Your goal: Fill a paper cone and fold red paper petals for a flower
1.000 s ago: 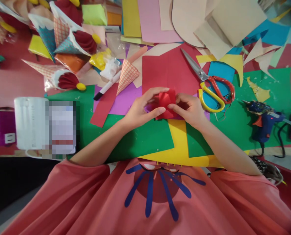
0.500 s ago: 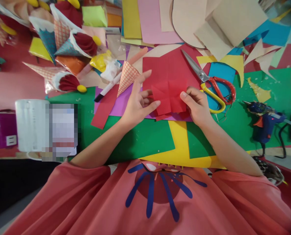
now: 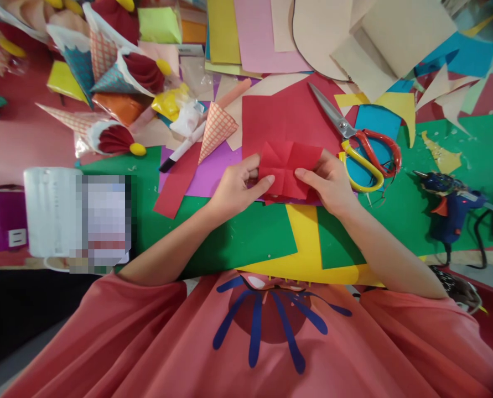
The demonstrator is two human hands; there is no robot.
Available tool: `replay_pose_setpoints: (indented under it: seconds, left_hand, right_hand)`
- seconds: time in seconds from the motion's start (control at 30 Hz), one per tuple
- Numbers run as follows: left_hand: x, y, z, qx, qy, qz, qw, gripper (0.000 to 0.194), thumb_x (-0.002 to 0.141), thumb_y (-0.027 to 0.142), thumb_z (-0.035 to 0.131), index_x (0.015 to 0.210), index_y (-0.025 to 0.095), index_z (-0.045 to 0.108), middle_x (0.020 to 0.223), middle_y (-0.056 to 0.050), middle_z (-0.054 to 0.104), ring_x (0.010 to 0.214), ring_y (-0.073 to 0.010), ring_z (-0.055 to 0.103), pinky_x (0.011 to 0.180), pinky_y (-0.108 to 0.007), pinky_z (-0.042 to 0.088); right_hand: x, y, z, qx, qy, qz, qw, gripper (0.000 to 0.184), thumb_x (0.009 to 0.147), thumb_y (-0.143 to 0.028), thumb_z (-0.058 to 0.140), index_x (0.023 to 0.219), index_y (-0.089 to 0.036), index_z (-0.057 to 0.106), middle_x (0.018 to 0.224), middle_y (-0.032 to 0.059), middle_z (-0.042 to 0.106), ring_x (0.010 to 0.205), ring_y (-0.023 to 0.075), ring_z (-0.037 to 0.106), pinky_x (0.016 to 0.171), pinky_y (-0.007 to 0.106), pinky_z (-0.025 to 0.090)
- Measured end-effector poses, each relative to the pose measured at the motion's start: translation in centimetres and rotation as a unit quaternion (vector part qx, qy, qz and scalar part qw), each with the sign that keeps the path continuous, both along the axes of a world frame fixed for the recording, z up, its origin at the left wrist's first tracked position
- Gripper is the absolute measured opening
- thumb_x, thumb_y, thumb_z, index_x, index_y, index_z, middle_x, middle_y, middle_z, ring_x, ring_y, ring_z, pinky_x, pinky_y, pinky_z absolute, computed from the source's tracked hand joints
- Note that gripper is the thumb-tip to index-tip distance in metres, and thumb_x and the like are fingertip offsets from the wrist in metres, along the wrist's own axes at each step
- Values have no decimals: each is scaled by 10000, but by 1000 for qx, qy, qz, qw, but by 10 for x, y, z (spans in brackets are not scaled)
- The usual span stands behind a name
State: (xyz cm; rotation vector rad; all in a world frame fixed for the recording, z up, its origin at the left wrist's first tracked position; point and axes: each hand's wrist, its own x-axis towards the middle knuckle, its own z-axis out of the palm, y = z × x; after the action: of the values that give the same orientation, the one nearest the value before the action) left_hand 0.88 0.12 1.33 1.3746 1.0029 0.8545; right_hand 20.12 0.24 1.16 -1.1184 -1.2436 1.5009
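Observation:
A small creased square of red paper (image 3: 286, 166) is held up between my hands, its fold lines crossing at the middle. My left hand (image 3: 241, 182) grips its left edge, thumb in front and fingers behind. On the other side my right hand (image 3: 327, 179) pinches it, with the thumb on the front face and fingers hidden at the back. Behind it lies a larger red sheet (image 3: 266, 119). Scissors (image 3: 348, 132) with red and yellow handles rest to the right. To the left are a checked paper cone (image 3: 217, 131) and a marker (image 3: 183, 146) with a black cap.
Finished cone shapes (image 3: 140, 72) with yellow tips and small bags crowd the upper left. A blue glue gun (image 3: 449, 210) stands at the right on green paper (image 3: 404, 221). Beige sheets (image 3: 404, 33) and scraps cover the back. A white box-like device (image 3: 51, 210) sits at the left.
My left fingers, spread before, have closed on the red paper's left edge. My right thumb has moved inward and down across the paper, which now faces up more openly.

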Motion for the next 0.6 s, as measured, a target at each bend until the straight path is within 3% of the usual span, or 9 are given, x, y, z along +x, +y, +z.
replay_pose_setpoints:
  seconds: [0.2,0.37,0.47,0.6]
  left_hand:
    - [-1,-2,-5,70,48,15,996,244,831,375,655,920,159,584,704,11,638,717,-131,671,650,-230,535]
    - [-3,-3,-9,82,99,39,991,244,838,374,643,929,148,616,640,35,594,614,-89,600,592,-195,488]
    - [-4,-3,-7,89,112,32,989,264,848,374,616,942,129,650,682,16,638,605,-77,596,587,-183,485]
    - [-3,-3,-2,89,96,20,991,356,847,417,615,1013,112,697,862,-45,742,737,-125,688,668,-210,555]
  right_hand:
    - [0,-2,7,-3,-41,27,999,342,720,-489,769,905,-211,696,890,35,743,946,226,694,893,404,584]
    - [-2,-3,9,-28,-53,25,998,290,741,-454,754,833,-188,683,798,30,727,871,222,699,829,383,599]
    - [-2,-3,9,-55,-39,19,998,254,741,-412,753,808,-180,675,776,18,728,784,190,694,754,342,602]
    - [-1,-2,3,-83,5,-7,996,249,739,-372,750,891,-185,690,815,6,743,761,172,698,719,318,601]
